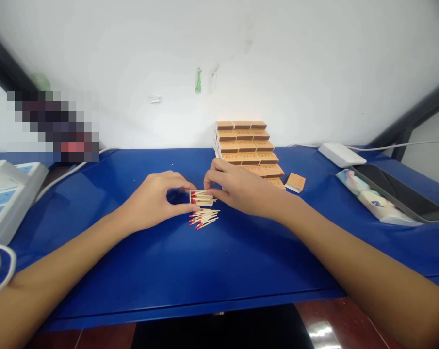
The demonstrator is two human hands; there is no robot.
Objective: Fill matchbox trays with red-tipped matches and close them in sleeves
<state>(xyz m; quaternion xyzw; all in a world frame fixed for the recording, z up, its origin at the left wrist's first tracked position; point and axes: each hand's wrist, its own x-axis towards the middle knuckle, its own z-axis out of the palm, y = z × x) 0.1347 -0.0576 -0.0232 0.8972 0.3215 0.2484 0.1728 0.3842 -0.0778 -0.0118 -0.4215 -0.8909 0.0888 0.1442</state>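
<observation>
Between thumb and fingers, my left hand grips the left end of a small white matchbox tray. Red-tipped matches lie in the tray with their heads to the left. My right hand is at the tray's right end, thumb and fingers pinched over the match ends; how many matches they hold, if any, I cannot make out. Just in front of the tray, a loose pile of matches lies on the blue table, heads also to the left.
Stepped rows of matchboxes stand against the wall, partly behind my right hand. One matchbox lies apart to their right. Further right are a phone, a tissue pack and a white device. A power strip sits far left.
</observation>
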